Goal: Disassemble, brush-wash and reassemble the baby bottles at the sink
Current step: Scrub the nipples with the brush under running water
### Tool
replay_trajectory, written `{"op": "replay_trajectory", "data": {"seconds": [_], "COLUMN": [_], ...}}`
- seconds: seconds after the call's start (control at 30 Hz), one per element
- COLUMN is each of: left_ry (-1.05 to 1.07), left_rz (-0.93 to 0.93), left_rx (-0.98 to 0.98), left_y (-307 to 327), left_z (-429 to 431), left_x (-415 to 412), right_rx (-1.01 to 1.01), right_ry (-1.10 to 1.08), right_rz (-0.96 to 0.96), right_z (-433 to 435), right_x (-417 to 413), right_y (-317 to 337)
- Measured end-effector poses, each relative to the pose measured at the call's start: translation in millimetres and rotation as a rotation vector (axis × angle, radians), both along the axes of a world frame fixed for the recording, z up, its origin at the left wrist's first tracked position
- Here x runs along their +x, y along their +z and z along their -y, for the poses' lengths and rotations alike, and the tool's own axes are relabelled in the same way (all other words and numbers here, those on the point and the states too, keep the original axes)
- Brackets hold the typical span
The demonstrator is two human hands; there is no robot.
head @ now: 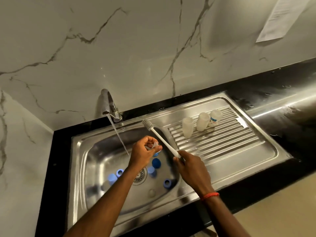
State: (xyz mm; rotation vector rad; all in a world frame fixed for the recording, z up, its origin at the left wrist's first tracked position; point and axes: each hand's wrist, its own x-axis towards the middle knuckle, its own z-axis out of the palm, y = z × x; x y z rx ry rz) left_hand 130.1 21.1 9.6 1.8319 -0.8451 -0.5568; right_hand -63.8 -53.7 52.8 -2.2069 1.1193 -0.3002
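Note:
My left hand (142, 151) pinches a clear silicone teat (154, 144) above the sink basin (95, 151), just right of the running water. My right hand (189, 164) grips the white handle of a bottle brush (159, 137), whose grey bristle head points up and away toward the tap. Several blue caps and rings lie in the basin: a dark blue cap (156, 163), a pale blue cap (151, 171), a ring (119, 172) and another ring (167, 183). Three clear bottle bodies (202, 124) stand upside down on the ribbed drainboard.
The tap (106, 103) at the back pours a stream into the basin near the drain (140, 177). The steel drainboard (230, 147) lies to the right. Black countertop (273, 93) surrounds the sink. A marble wall rises behind, with a paper sheet (282, 17) at upper right.

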Motion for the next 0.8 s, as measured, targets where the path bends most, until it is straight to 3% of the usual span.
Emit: {"op": "replay_trajectory", "data": {"seconds": [0.3, 0.8], "left_ry": [-0.103, -0.041], "left_rz": [-0.118, 0.02], "left_rx": [-0.047, 0.105], "left_y": [-8.6, -56.8], "left_z": [49.4, 132.1], "left_x": [-36.4, -80.2], "right_rx": [0.027, 0.103], "right_ry": [-0.108, -0.221], "right_rz": [0.109, 0.172], "right_z": [27.4, 72.2], "right_x": [-32.6, -97.2], "right_y": [-1.0, -10.0]}}
